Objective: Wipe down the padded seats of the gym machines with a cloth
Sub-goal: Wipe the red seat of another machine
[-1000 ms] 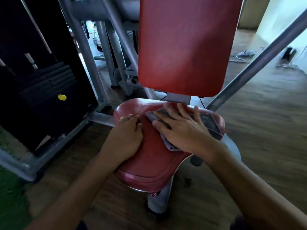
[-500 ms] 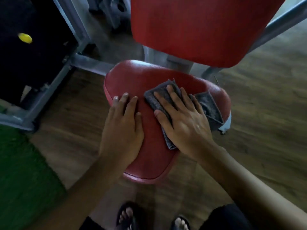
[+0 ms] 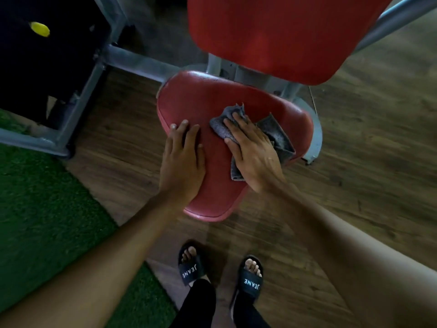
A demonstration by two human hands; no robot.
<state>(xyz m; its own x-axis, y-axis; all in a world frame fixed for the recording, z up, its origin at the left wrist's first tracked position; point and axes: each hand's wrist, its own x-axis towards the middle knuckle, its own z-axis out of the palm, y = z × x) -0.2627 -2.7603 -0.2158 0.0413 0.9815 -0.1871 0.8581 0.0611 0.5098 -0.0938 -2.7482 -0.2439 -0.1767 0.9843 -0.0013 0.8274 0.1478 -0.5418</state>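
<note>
Floor (image 3: 369, 185) of dark wood planks across most of the view; green turf (image 3: 47, 209) at lower left. Red padded backrest (image 3: 272, 31) at the top, upright on a grey metal frame (image 3: 142, 62). Below it, red padded seat (image 3: 208, 100), narrowing toward the viewer. Left hand (image 3: 182, 162) laid flat on the seat's left half, fingers straight and close together, holding nothing. Right hand (image 3: 255, 159) flat too, fingers extended, pressing a grey cloth (image 3: 279, 136) onto the seat's right half. Cloth rumpled, bunched ahead of the fingertips, one corner trailing toward the seat's right edge. Pair of black sandals (image 3: 191, 268), worn, on the floor just short of the seat's tip. Small yellow knob (image 3: 40, 29) on the dark weight stack (image 3: 47, 67) at upper left.

Judged mid-wipe, with the seat's rear and the patch under the left hand probably not yet covered. Easy to miss that patch without lifting the left hand. Likely to roll up and skip over the padding if pushed by fingertips alone, with so little cloth lying flat. Could slide off the right edge and drop to the floor, picking up grit.
</note>
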